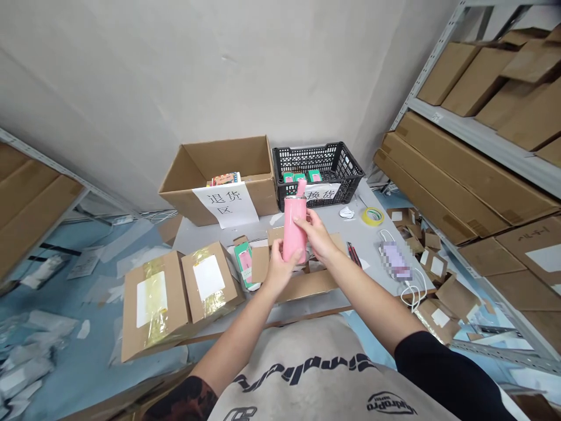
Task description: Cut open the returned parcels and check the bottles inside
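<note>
I hold a pink bottle (pixel 294 229) upright over the grey table (pixel 372 245), its spout pointing up. My left hand (pixel 275 268) grips its lower part from the left. My right hand (pixel 316 235) wraps its right side, fingers pressed on the body. Under the bottle lies an opened small carton (pixel 307 280). A green and pink product box (pixel 243 264) lies just left of my left hand.
A large open cardboard box (pixel 228 175) with a paper sign and a black plastic crate (pixel 318 169) stand at the table's back. Two taped parcels (pixel 175 295) sit at the left. Yellow tape roll (pixel 373 216), a phone with cable (pixel 395 260), carton-filled shelves (pixel 482 146) at the right.
</note>
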Demonstrator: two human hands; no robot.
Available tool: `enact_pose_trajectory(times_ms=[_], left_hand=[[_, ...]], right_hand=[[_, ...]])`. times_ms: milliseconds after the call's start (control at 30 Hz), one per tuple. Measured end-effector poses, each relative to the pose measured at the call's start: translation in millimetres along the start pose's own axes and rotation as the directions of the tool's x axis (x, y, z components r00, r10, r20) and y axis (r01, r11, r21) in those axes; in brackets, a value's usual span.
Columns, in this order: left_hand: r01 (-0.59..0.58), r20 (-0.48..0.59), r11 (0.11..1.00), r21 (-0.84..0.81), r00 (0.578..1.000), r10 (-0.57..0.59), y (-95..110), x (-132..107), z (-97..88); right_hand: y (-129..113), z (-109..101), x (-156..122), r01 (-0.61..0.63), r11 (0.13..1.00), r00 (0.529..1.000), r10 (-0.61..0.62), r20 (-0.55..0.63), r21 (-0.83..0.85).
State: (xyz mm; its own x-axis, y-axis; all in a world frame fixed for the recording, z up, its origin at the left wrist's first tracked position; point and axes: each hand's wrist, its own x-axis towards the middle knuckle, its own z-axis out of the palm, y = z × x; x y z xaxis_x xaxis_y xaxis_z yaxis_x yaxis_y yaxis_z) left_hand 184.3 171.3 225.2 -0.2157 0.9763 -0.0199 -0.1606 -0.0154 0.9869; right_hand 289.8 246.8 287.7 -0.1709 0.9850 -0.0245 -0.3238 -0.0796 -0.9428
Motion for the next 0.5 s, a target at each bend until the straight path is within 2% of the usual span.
enact_pose_trajectory(times_ms=[67,133,200,267,300,333,367,400,433,500], left_hand=[[-0.091,-0.07,0.97,0.227,0.992,0.109,-2.6,-1.9,-0.3],[-0.105,-0.069,0.952,0.288,0.989,0.13,-3.4,-4.1,-0.7],[-0.049,-0.029,0.987,0.155,0.998,0.054,-1.3,-5.5,-0.8],[0.123,0.134,0.987,-0.101,0.985,-0.109,3.8,-6.1,-0.8],[0.243,0.262,0.945,-0.217,0.947,-0.184,7.0,-6.2,-1.0],[0.36,0.392,0.885,-0.296,0.89,-0.231,10.1,-6.3,-1.4],[0.448,0.494,0.827,-0.339,0.833,-0.248,12.8,-6.5,-1.8],[0.491,0.551,0.792,-0.362,0.798,-0.243,14.5,-6.7,-2.3],[0.491,0.561,0.785,-0.379,0.796,-0.227,15.2,-6.8,-2.8],[0.4,0.477,0.825,-0.399,0.859,-0.186,13.0,-6.9,-3.7]], right_hand=[[4.7,-0.1,0.1,-0.012,1.0,0.997,0.013,-0.07,0.014],[7.9,-0.9,0.4,-0.051,0.996,0.992,0.059,-0.112,0.075],[8.0,-2.3,0.5,-0.087,0.986,0.988,0.103,-0.113,0.142],[5.2,-4.2,0.6,-0.107,0.972,0.991,0.121,-0.058,0.209],[3.1,-5.3,0.7,-0.117,0.964,0.992,0.123,-0.011,0.24],[1.0,-6.4,1.0,-0.129,0.956,0.992,0.122,0.045,0.265],[-1.1,-7.6,1.5,-0.145,0.949,0.987,0.121,0.101,0.279],[-3.2,-8.9,2.3,-0.158,0.947,0.982,0.12,0.146,0.28],[-5.2,-10.2,3.3,-0.161,0.949,0.978,0.116,0.173,0.27],[-9.1,-12.2,5.2,-0.146,0.963,0.977,0.105,0.184,0.227]])
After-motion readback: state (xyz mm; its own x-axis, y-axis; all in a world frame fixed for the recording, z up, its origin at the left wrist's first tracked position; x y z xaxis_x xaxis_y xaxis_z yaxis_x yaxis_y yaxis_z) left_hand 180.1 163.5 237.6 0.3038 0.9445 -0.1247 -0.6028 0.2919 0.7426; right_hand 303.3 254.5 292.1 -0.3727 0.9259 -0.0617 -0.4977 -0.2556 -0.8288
